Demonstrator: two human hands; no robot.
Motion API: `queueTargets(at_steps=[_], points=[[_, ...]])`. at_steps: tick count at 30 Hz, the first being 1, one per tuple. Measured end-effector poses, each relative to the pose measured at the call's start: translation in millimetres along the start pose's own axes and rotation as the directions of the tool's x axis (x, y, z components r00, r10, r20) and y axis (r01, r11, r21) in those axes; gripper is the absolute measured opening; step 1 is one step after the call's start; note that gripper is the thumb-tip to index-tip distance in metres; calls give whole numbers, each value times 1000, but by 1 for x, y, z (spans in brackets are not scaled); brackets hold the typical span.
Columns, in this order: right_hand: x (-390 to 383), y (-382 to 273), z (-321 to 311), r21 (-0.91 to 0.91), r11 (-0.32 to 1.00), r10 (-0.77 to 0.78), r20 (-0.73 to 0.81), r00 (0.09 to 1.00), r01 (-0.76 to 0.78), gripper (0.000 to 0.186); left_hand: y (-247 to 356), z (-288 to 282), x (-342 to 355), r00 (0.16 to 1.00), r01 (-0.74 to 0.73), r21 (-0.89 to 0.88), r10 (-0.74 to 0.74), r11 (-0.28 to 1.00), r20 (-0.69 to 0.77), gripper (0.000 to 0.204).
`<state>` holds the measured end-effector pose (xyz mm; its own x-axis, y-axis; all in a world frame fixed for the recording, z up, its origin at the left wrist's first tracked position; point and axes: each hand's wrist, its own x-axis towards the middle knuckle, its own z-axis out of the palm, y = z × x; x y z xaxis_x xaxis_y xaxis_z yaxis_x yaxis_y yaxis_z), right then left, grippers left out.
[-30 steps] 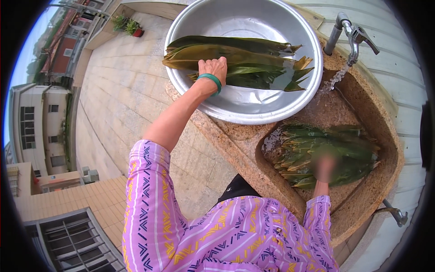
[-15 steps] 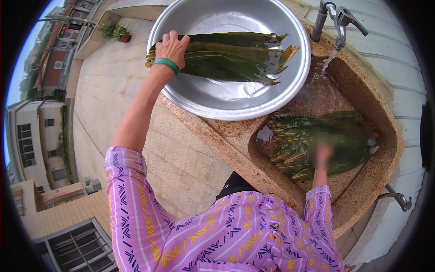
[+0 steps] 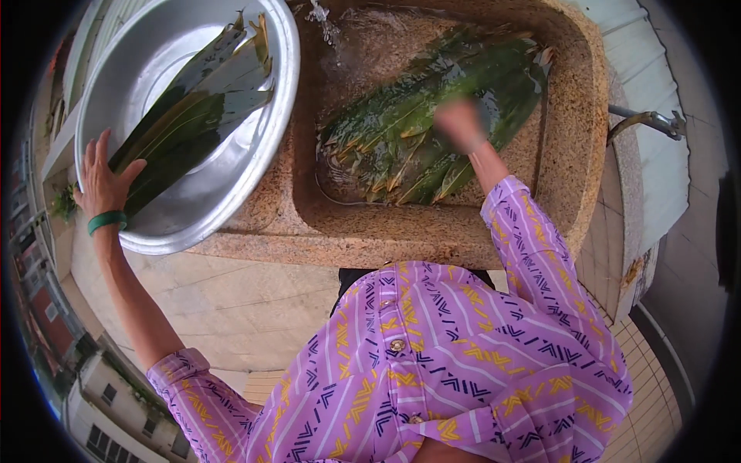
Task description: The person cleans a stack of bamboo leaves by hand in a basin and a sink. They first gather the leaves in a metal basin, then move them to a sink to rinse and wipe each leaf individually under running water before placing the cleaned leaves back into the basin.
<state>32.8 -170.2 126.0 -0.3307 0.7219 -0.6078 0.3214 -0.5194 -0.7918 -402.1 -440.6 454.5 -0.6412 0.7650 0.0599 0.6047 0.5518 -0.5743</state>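
Note:
A bundle of long dark-green leaves [image 3: 189, 119] with brownish tips lies slantwise in a wide silver metal basin [image 3: 174, 224] on the left. At the basin's left rim, my left hand [image 3: 103, 179] has its fingers spread and its thumb over the leaves' near-left end; a green bangle circles the wrist. Another spread of wet leaves [image 3: 378, 143] lies in water in the speckled stone sink [image 3: 386, 248]. My right hand [image 3: 461, 127] rests on or just above these leaves, and blur hides its fingers.
A stream of water [image 3: 326, 29] falls into the sink's far-left corner. The basin stands on the stone ledge left of the sink. Beyond the sink's right wall a metal tap [image 3: 656, 122] juts out. Tiled floor [image 3: 177, 309] lies below on the left.
The view has swung to the right, so basin and sink appear farther left. My left hand's fingers have spread from their hold on the basin's leaves. My right hand stays over the sink's leaves.

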Motion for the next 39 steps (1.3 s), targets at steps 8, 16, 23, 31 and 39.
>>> queueTargets(at_steps=[8,16,23,31,39], points=[[-61,-73,9,276,961,-58,195,979,2,35,201,-94,-40,932,-257,-912,331,319,-148,26],[-94,-86,46,355,919,54,316,947,-171,12,341,-8,-86,535,814,-500,716,-295,448,9],[-26,-62,20,487,862,118,78,990,-141,18,338,-11,-94,614,724,-614,698,-314,367,12],[0,-105,-24,363,921,-78,-176,981,138,13,343,18,-91,752,547,-818,535,-179,386,30],[-11,-115,7,443,890,-83,-73,994,107,36,360,42,-69,965,100,-989,230,110,124,17]])
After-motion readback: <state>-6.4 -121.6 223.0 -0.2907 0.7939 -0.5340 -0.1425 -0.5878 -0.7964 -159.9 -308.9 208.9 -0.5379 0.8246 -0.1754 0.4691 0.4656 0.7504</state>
